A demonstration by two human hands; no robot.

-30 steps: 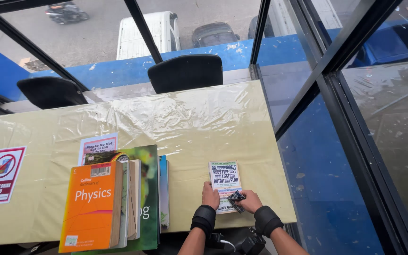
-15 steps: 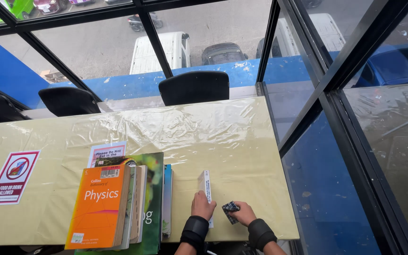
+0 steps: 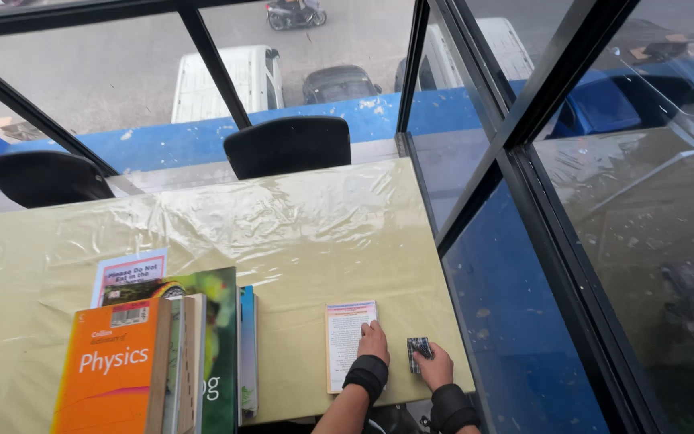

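Note:
A small pale booklet (image 3: 347,345) lies flat near the front edge of the yellow table (image 3: 299,233), with a page of small print facing up. My left hand (image 3: 373,341) rests on the booklet's right edge, fingers together. Just to the right, my right hand (image 3: 437,368) holds a small dark checkered object (image 3: 419,350) against the tabletop with its fingertips. Both wrists wear black bands.
A stack of books stands left of the booklet: an orange one (image 3: 114,366) on top and a green one (image 3: 220,321) below. Two printed signs (image 3: 126,269) lie under the table's clear plastic cover. Black chairs (image 3: 287,145) stand beyond it. A black-framed glass wall (image 3: 475,193) borders the right side.
The booklet lay with its bold-print cover up, then stood on edge under my left hand, and now lies flat with another side up. My view has shifted left and down.

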